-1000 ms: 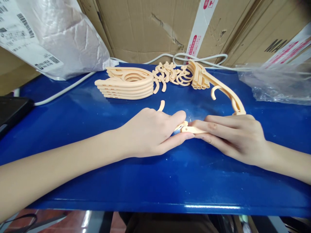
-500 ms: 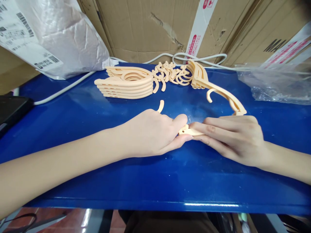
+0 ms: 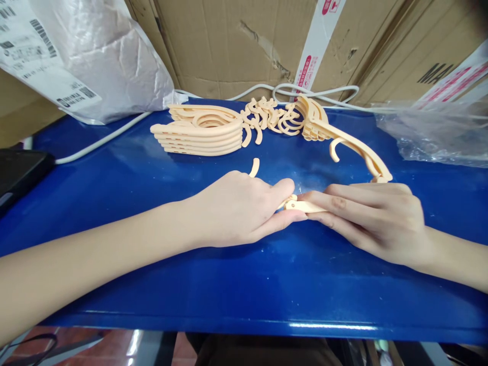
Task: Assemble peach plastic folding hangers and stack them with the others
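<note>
My left hand (image 3: 240, 211) is closed, its thumb and fingers pinched around a cream plastic hanger hook. The curved tip of this hanger hook (image 3: 254, 168) pokes out above the knuckles; most of it is hidden by the hand. My right hand (image 3: 375, 218) has its fingers closed along a cream hanger arm (image 3: 307, 207), with a small round hole at its left end. Both pieces meet between my fingertips, low over the blue table (image 3: 244, 290). Just behind the right knuckles lies a hanger with its hook attached (image 3: 360, 147).
A stack of hanger arms (image 3: 202, 140) stands back left. Loose hooks (image 3: 267, 114) are heaped beside it, then more hanger arms (image 3: 314, 122). Cardboard boxes (image 3: 229, 46), a white cable (image 3: 110, 140), a parcel bag (image 3: 114, 66), clear plastic (image 3: 438, 134) and a black device (image 3: 23, 173) surround them.
The hanger arm's holed end shows slightly more between my fingertips, and my right hand sits a little farther right. The whole view has shifted slightly; both grips stay closed.
</note>
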Action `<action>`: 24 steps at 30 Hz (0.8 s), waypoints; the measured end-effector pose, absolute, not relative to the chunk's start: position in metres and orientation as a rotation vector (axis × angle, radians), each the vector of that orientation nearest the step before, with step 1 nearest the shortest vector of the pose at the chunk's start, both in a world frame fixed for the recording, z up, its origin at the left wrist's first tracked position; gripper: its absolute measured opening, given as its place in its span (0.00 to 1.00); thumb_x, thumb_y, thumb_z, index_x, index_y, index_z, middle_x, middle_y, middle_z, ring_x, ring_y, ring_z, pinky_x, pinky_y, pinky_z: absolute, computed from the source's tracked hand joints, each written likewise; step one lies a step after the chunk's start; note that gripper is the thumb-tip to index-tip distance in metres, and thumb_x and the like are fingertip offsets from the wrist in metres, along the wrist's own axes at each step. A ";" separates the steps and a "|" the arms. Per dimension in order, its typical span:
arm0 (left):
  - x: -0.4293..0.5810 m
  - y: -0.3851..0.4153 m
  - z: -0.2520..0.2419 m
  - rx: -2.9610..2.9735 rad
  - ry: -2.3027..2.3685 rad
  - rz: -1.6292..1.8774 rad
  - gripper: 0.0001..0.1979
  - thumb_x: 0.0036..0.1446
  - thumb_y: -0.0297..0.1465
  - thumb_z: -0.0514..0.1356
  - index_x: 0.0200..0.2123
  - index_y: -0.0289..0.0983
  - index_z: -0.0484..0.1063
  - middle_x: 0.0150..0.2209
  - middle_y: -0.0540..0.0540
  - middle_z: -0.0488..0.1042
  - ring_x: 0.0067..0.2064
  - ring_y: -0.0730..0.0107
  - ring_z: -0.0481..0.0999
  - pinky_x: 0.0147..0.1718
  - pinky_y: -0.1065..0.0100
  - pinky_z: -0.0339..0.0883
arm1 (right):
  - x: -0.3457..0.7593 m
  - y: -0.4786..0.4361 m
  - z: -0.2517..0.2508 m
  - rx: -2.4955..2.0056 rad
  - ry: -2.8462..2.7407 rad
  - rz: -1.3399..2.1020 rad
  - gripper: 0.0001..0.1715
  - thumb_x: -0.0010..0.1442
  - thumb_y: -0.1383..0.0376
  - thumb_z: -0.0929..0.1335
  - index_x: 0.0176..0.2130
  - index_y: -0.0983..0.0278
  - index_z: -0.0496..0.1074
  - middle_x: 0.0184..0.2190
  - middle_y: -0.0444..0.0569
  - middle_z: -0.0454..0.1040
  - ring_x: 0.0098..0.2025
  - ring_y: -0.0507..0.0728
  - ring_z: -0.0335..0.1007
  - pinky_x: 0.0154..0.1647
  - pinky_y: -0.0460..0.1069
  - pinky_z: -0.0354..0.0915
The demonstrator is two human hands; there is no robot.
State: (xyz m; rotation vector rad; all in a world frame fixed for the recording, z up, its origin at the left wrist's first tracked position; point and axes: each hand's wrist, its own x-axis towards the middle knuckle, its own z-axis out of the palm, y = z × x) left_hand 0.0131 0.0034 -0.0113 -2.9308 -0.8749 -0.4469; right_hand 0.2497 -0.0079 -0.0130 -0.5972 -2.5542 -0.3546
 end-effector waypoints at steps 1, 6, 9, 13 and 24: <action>0.013 0.003 -0.012 -2.935 -0.872 -0.471 0.20 0.70 0.42 0.42 0.33 0.37 0.64 0.17 0.55 0.61 0.16 0.71 0.60 0.17 0.72 0.43 | 0.250 -0.008 -0.013 -0.592 -2.551 -0.359 0.11 0.68 0.66 0.64 0.48 0.66 0.70 0.28 0.44 0.76 0.24 0.48 0.71 0.23 0.44 0.64; 0.013 0.002 -0.005 -3.056 -0.940 -0.348 0.17 0.70 0.41 0.46 0.32 0.37 0.63 0.19 0.54 0.64 0.20 0.69 0.65 0.19 0.71 0.46 | 0.249 -0.008 -0.012 -0.588 -2.541 -0.399 0.11 0.67 0.67 0.65 0.49 0.67 0.70 0.28 0.44 0.76 0.26 0.49 0.72 0.24 0.44 0.65; 0.014 0.003 -0.001 -3.069 -1.008 -0.272 0.18 0.70 0.42 0.46 0.31 0.37 0.62 0.20 0.54 0.65 0.20 0.70 0.65 0.20 0.71 0.47 | 0.249 -0.008 -0.012 -0.605 -2.537 -0.401 0.11 0.67 0.67 0.65 0.49 0.66 0.70 0.29 0.44 0.76 0.27 0.49 0.73 0.26 0.44 0.66; 0.016 0.003 0.000 -3.019 -1.050 -0.209 0.20 0.69 0.44 0.47 0.30 0.37 0.62 0.19 0.54 0.65 0.19 0.70 0.65 0.20 0.71 0.45 | 0.247 -0.009 -0.011 -0.600 -2.535 -0.401 0.10 0.67 0.67 0.64 0.48 0.67 0.70 0.29 0.45 0.76 0.26 0.50 0.73 0.26 0.44 0.66; 0.016 0.002 -0.006 -2.858 -0.905 -0.308 0.22 0.69 0.44 0.46 0.30 0.36 0.65 0.18 0.52 0.68 0.17 0.68 0.69 0.17 0.71 0.43 | 0.249 -0.008 -0.011 -0.593 -2.527 -0.375 0.09 0.68 0.67 0.63 0.47 0.65 0.70 0.28 0.44 0.77 0.26 0.49 0.74 0.26 0.43 0.66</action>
